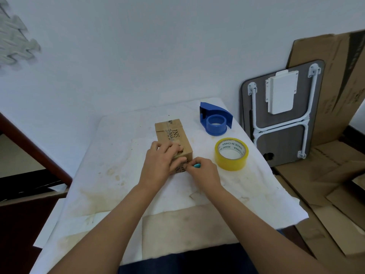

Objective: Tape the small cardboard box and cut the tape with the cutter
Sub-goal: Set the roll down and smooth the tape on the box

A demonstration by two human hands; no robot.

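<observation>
Small cardboard box (174, 139) lying mid-worktop (110, 175), long axis running near-to-far, strip of clear tape along its top. Left hand (162, 163) pressed flat over box's near end, fingers spread across the top and near face. Right hand (204, 171) just right of that near corner, fingers pinched shut around a small teal cutter (197, 165), only its tip visible, touching or nearly touching the box edge; cannot tell which. Yellow tape roll (231, 154) lying flat right of box, apart from it. Blue tape dispenser (215, 120) farther back, right. Stained white sheet covering worktop.
</observation>
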